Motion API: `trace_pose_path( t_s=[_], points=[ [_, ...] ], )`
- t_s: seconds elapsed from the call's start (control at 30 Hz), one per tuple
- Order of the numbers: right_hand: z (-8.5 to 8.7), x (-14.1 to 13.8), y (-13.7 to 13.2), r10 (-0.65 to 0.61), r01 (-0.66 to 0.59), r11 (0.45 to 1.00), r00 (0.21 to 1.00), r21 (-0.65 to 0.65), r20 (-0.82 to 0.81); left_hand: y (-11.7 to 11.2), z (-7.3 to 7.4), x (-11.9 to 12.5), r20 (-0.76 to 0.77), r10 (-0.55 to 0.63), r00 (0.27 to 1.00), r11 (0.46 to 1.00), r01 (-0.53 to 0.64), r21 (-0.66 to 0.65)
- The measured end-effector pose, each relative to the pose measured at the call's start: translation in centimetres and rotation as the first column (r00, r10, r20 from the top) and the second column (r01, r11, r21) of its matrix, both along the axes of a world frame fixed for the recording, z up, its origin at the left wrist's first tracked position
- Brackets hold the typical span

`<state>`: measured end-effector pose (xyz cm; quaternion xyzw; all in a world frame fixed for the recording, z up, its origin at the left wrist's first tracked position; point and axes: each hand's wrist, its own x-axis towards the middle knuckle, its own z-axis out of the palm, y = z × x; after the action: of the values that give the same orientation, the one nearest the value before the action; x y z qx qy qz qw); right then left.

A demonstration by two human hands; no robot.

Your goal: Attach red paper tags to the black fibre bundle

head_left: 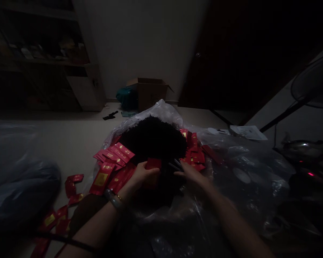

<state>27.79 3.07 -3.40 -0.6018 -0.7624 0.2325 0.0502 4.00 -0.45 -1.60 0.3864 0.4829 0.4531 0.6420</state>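
Observation:
My left hand (pixel 142 175) is closed round a small red packet (pixel 154 165), holding it at the near edge of a heap of dark loose leaves (pixel 156 138). The leaves look like tea and lie in a clear plastic bag (pixel 161 106). My right hand (pixel 190 173) is closed on a slim metallic tool (pixel 175 165), which seems to have two prongs; the dim light hides its exact kind. Red packets with gold print (pixel 120 154) lie in a stack left of the heap. More red packets (pixel 195 152) sit on its right, near my right hand.
Several red packets (pixel 61 216) are scattered on the floor at the left. A cardboard box (pixel 152 95) and a teal bag (pixel 127 98) stand by the wall. Clear plastic sheeting (pixel 231 172) spreads right, near a metal kettle (pixel 304 145) and a fan (pixel 312 84).

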Motion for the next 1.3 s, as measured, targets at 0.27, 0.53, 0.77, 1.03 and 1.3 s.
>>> trace_pose_path(
  t_s=[0.27, 0.53, 0.77, 1.03, 1.3],
  points=[
    [7.2, -1.7, -0.8, 0.246, -0.22, 0.969, 0.871, 0.109, -0.425, -0.2, 0.1, 0.1, -0.003, -0.035, 0.999, 0.999, 0.035, 0.014],
    [9.3, -5.7, -0.8, 0.346, -0.319, 0.938, 0.891, 0.134, -0.293, -0.5, -0.3, 0.5, 0.033, -0.087, 0.996, 0.996, 0.088, -0.032],
    [9.1, -5.5, -0.8, 0.403, -0.403, 0.911, 0.829, 0.085, -0.388, -0.7, 0.4, 0.7, 0.036, -0.068, 0.997, 0.998, 0.068, -0.004],
    [9.5, -6.2, -1.3, 0.373, -0.368, 0.926, 0.861, 0.083, -0.347, -0.8, 0.5, 0.6, 0.037, -0.111, 0.993, 0.994, 0.112, -0.01],
    [8.6, -6.3, -1.1, 0.368, -0.341, 0.93, 0.879, 0.139, -0.302, -0.4, -0.6, 0.5, 0.049, -0.107, 0.993, 0.994, 0.105, 0.036]
  ],
)
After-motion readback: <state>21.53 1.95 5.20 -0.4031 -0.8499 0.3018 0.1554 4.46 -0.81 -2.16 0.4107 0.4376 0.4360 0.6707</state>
